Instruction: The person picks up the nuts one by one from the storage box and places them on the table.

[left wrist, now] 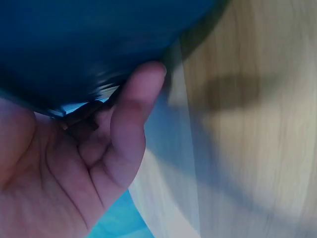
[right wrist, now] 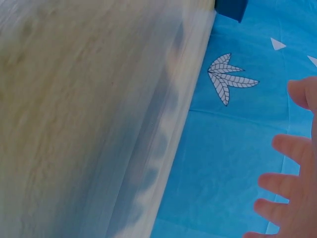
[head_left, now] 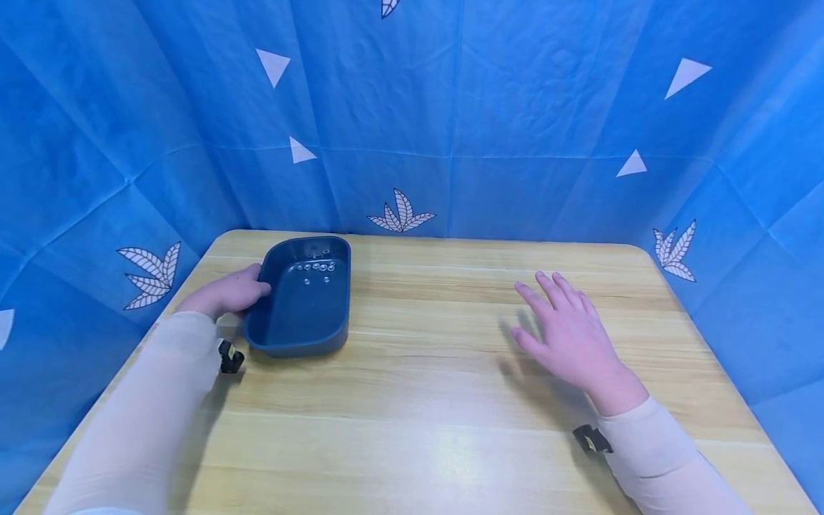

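Note:
A dark blue rectangular tray (head_left: 299,311) with rounded corners is at the left back of the table. Several small clear, shiny pieces (head_left: 316,266) are in its far part; their exact kind is too small to tell. My left hand (head_left: 234,292) grips the tray's left side, thumb over the rim. In the left wrist view, the fingers (left wrist: 131,114) bend against the outside of the tray's wall (left wrist: 99,44). On the right, my right hand (head_left: 569,340) is spread above the tabletop, casting a shadow and holding nothing. Its separated fingers (right wrist: 280,186) show in the right wrist view.
The light wooden table (head_left: 412,400) has rounded back corners. Blue cloth (head_left: 450,107) with white triangles and leaf prints hangs behind and on both sides. A small black device (head_left: 230,356) is worn at the left wrist, another black device (head_left: 592,439) at the right.

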Available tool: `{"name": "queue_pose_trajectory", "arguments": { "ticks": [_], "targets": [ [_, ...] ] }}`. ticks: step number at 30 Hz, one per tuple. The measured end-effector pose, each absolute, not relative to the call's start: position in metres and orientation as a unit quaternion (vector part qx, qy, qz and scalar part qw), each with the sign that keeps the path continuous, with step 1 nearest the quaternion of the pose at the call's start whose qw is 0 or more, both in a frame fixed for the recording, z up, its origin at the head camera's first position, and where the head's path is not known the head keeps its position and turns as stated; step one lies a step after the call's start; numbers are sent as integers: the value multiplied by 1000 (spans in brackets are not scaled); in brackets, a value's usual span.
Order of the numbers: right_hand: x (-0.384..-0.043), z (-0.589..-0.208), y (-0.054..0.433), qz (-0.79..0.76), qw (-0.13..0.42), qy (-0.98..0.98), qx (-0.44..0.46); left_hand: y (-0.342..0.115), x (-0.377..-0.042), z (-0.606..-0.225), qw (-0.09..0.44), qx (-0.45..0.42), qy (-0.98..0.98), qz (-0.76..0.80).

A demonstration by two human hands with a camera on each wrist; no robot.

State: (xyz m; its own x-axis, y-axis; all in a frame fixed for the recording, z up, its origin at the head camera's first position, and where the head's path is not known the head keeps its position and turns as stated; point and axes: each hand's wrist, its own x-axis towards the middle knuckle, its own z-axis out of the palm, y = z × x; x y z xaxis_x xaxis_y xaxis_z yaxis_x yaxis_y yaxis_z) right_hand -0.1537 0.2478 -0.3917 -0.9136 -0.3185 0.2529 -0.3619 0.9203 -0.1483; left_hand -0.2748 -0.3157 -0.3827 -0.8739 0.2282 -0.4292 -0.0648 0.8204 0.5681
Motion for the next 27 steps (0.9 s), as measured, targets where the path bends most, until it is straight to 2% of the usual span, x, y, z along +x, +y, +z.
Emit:
{"name": "queue_pose_trajectory", "arguments": {
  "ticks": [27],
  "targets": [
    [-155, -393, 244, 105, 114, -972, 178, -254, -258, -390, 243, 67, 911, 327]
  ]
}}
